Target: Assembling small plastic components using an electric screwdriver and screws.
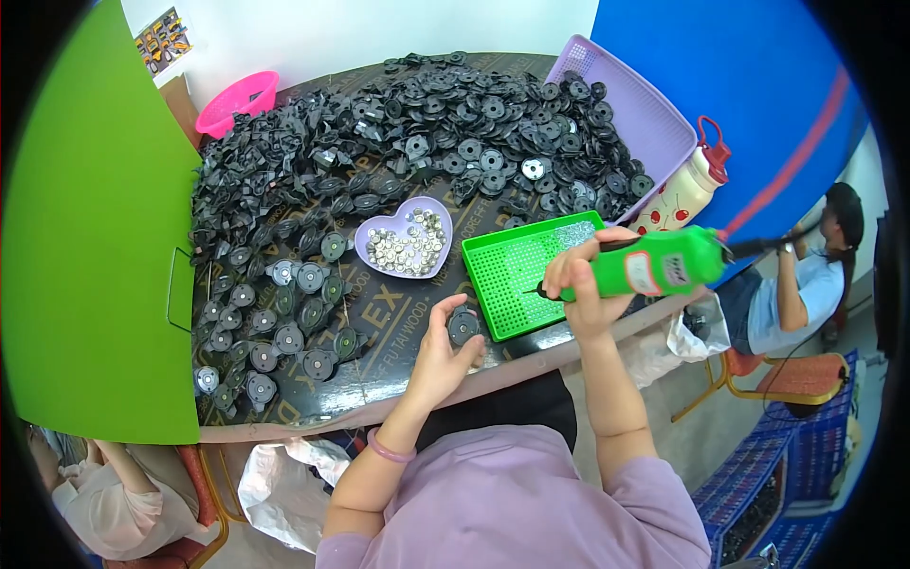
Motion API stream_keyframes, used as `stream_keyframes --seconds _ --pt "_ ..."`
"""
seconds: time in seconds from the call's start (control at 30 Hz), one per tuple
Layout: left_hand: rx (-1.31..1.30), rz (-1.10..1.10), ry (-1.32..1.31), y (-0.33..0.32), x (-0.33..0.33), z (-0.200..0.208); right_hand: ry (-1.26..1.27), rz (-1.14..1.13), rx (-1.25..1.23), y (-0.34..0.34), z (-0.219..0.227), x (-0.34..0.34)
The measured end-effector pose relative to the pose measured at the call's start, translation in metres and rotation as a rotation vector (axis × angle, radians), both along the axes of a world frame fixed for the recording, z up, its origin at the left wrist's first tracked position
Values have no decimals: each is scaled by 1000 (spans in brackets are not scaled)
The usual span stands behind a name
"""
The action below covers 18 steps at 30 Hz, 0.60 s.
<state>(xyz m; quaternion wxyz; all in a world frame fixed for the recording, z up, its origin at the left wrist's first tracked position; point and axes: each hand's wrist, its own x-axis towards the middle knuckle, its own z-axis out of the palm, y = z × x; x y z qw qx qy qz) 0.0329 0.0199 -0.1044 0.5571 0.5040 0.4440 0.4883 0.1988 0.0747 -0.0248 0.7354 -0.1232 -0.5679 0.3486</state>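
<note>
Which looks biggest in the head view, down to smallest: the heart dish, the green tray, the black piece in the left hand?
1. Green tray
2. Heart dish
3. Black piece in the left hand

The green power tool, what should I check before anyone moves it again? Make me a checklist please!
1. Right hand has a grip on the green power tool: ok.
2. Left hand holds the black round part: ok.
3. Tool's tip is apart from the left hand: ok, it shows against the green tray.
4. Silvery bits are in the tray: ok, at its far right corner.
5. A screw sits on the tip: cannot tell, too small.
6. Tool is switched off: cannot tell.
</note>
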Motion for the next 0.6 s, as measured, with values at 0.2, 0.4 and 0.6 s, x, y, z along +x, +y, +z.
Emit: stream_keyframes --seconds 0.2,0.4,0.6 --pt "-66 -89 -44 2 -6 -2 -73 -33 -93 9 -19 2" --pt "-95 23 -169 -2 -1 5 -124 -60 -127 10 -24 0" --pt "-140 2 -194 -1 -4 8 -167 -74 -145 15 -30 -4"
